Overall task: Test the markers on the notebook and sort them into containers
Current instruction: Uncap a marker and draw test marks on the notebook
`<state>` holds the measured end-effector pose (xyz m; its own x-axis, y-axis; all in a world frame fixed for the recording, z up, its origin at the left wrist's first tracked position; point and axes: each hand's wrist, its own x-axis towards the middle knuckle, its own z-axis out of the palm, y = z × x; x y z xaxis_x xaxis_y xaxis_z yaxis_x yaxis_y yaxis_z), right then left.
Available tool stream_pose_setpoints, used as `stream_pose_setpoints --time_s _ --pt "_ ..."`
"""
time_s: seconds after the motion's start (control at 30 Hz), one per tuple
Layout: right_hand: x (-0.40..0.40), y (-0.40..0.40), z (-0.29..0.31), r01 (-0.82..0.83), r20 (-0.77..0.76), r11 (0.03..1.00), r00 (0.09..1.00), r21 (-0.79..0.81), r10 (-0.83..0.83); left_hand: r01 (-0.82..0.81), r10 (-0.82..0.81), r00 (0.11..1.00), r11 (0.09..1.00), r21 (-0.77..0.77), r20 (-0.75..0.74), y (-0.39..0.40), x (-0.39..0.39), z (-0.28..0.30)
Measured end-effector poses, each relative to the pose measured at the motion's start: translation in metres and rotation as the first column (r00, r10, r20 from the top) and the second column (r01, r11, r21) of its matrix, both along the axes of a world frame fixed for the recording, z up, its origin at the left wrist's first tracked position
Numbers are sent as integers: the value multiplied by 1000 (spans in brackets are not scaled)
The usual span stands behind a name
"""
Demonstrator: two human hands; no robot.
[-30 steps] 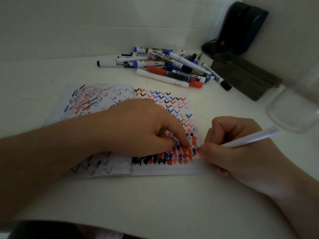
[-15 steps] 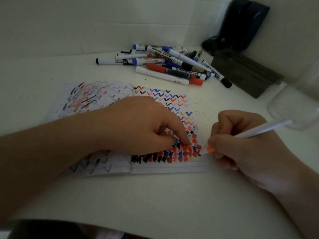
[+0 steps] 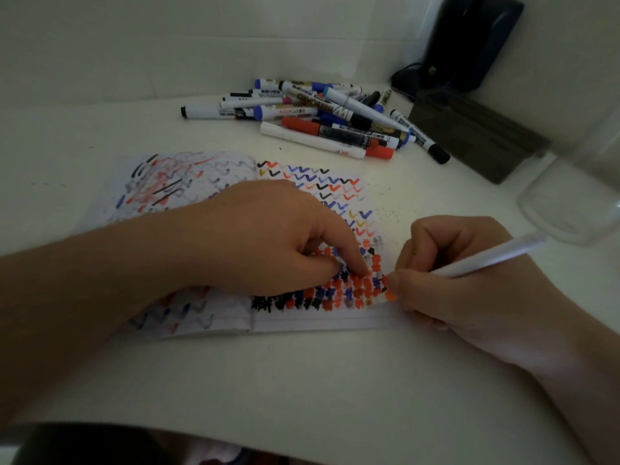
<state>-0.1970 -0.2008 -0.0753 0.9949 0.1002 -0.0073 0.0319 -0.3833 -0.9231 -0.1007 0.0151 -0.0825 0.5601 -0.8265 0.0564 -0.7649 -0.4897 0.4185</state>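
Note:
An open notebook (image 3: 208, 182) lies on the white table, its pages covered in red, blue, black and orange test marks. My left hand (image 3: 268, 236) rests on the right page, its index fingertip pressing the paper among the marks. My right hand (image 3: 463, 283) grips a white marker (image 3: 493, 256) like a pen, its orange tip touching the right edge of the page. A pile of several markers (image 3: 322, 115) lies beyond the notebook.
A clear plastic container (image 3: 577, 203) stands at the right edge. A dark flat holder (image 3: 476, 135) and a black device (image 3: 469, 41) with a cable sit in the back right corner by the wall. The table's front edge runs near my body.
My right hand has moved the orange tip back against the page's right edge after a slight shift away to the right. My left hand stays pressed on the page.

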Motion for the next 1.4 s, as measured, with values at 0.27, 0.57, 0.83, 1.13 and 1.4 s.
stream_pose_setpoints --time_s 0.27,0.57,0.83,1.13,1.4 --pt "-1 2 -1 -10 17 1000 1000 3 10 5 -5 1000 1000 1 -7 0 1 -1" --pt "-2 2 1 12 31 1000 999 -10 -11 20 -20 1000 1000 -7 4 0 2 -2" --pt "-2 1 0 -1 36 1000 999 -19 2 22 -22 1000 1000 -1 3 0 1 0" --pt "-1 -1 -3 -37 67 999 997 -21 38 12 -12 1000 1000 17 -21 -1 1 -1" --pt "5 -13 -4 -43 55 920 998 389 24 -51 23 978 991 -126 -209 6 -5 5"
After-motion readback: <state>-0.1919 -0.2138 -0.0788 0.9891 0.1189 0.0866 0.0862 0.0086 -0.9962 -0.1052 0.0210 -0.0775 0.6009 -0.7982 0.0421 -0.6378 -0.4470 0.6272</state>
